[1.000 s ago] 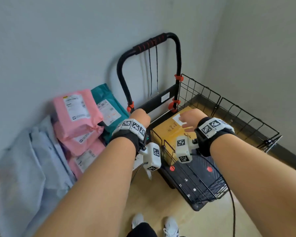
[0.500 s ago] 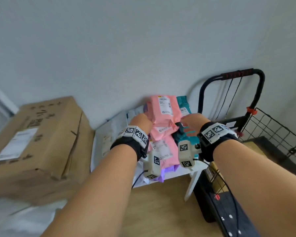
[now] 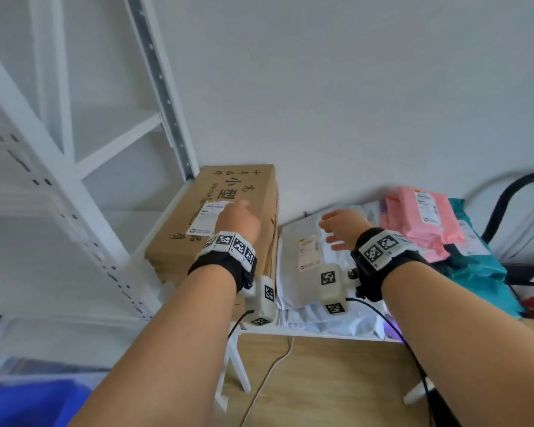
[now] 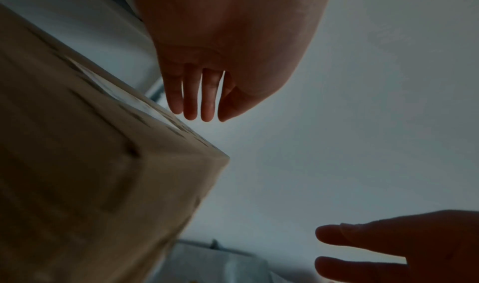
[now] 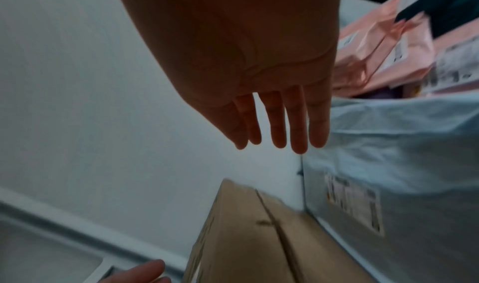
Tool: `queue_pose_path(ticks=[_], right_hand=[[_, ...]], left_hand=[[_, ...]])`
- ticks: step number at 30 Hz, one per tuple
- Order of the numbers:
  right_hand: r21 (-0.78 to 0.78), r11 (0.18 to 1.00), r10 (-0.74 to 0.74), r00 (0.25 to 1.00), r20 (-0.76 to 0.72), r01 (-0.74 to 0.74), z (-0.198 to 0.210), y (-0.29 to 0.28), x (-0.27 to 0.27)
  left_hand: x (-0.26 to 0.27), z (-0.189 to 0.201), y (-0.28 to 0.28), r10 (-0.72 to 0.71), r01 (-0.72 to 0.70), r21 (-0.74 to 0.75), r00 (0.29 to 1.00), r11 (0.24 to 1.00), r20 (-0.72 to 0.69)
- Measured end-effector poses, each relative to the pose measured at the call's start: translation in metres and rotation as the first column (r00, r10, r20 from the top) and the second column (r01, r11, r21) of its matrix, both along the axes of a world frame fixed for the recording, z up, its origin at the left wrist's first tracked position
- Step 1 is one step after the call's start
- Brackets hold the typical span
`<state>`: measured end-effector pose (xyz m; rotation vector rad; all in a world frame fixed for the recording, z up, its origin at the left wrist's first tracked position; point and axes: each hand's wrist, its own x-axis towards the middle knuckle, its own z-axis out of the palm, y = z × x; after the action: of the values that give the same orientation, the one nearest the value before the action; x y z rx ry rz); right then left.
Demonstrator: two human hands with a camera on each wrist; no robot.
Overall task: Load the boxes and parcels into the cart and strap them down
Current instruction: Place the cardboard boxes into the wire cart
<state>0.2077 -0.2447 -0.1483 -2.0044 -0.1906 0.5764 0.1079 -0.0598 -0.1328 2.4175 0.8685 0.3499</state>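
Both hands have swung left since 0.5 s ago, off the pink parcels (image 3: 421, 223) & toward the cardboard box (image 3: 228, 217), which now sits mid-view beside a white shelving rack (image 3: 74, 167). Cart handle (image 3: 518, 195) has slid to the far right edge. Left hand (image 3: 238, 221) is over the box's label, fingers straight & close together, holding nothing. Right hand (image 3: 342, 228) hovers over a grey mailer (image 3: 302, 260) just right of the box, fingers straight, slightly apart.

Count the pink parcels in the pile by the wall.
2 clearly: a top pink parcel leaning at the wall, and a lower pink parcel beneath it. More may be hidden in the pile.
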Motion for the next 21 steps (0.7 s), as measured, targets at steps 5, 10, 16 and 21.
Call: queue_pose_path(ticks=[5,10,16,21], right_hand=[[-0.072,0.994,0.078,0.997,-0.027,-0.08,-0.001,0.068,-0.033],[-0.13,0.985,0.119,0.992,0.038,-0.113,-0.008,0.109,-0.04],[-0.142,0.979,0.147,0.989,-0.006,-0.147,-0.014,0.133,-0.033],[-0.12,0.983,0.127,0.989,-0.081,-0.136,-0.022,0.139,-0.026]], left_hand=[[-0.039,-0.005,0.063,0.185,-0.183,0.027,0.974,0.983,-0.129],[-0.053,-0.014,0.102,0.303,-0.286,0.104,0.915,0.953,-0.265],[-0.05,-0.029,0.123,0.352,-0.363,0.029,0.877,0.931,-0.326],[-0.042,-0.032,0.129,0.353,-0.355,0.041,0.895,0.934,-0.273]])
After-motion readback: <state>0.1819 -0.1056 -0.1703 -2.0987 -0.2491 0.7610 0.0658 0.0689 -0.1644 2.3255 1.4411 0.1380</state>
